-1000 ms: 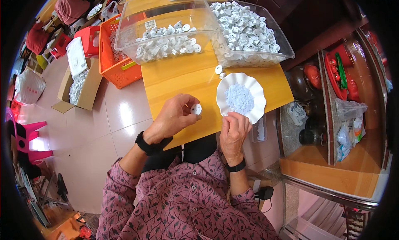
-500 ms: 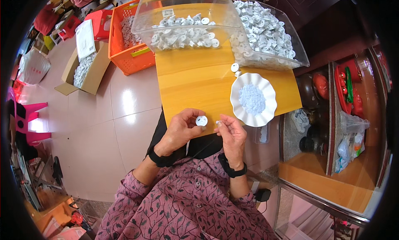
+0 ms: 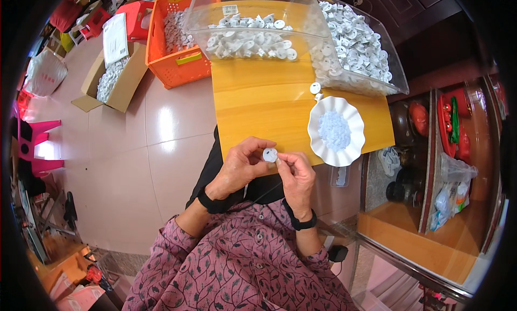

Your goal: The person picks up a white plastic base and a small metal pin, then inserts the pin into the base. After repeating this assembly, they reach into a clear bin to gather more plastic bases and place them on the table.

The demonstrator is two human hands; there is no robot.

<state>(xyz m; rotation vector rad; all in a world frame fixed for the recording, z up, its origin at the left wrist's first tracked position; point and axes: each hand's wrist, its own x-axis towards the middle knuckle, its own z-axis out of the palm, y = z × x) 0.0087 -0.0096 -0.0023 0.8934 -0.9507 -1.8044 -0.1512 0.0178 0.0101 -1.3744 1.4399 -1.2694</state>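
Between thumb and fingers my left hand (image 3: pixel 241 163) pinches a small round white plastic piece (image 3: pixel 270 155), with a dark slot visible on its face. The fingertips of my right hand (image 3: pixel 297 172) are pressed together at the right edge of that piece. Whatever lies between those right fingertips is covered and too small to make out. Both hands are over the near edge of the wooden table (image 3: pixel 258 112). To their right stands a white wavy-edged bowl (image 3: pixel 353 149) filled with tiny pale-blue bits (image 3: pixel 334 131).
Two clear bins, the left bin (image 3: pixel 250 28) and the right bin (image 3: pixel 401 77), hold many white pieces at the far side. Two loose white pieces (image 3: pixel 315 88) lie beside the bowl. An orange crate (image 3: pixel 172 71) and a cardboard box (image 3: pixel 128 87) stand on the floor to the left.
My right hand has come left, and its fingertips now meet the round piece, where a gap was before. The piece has tilted slightly in my left hand. The view has shifted a little.
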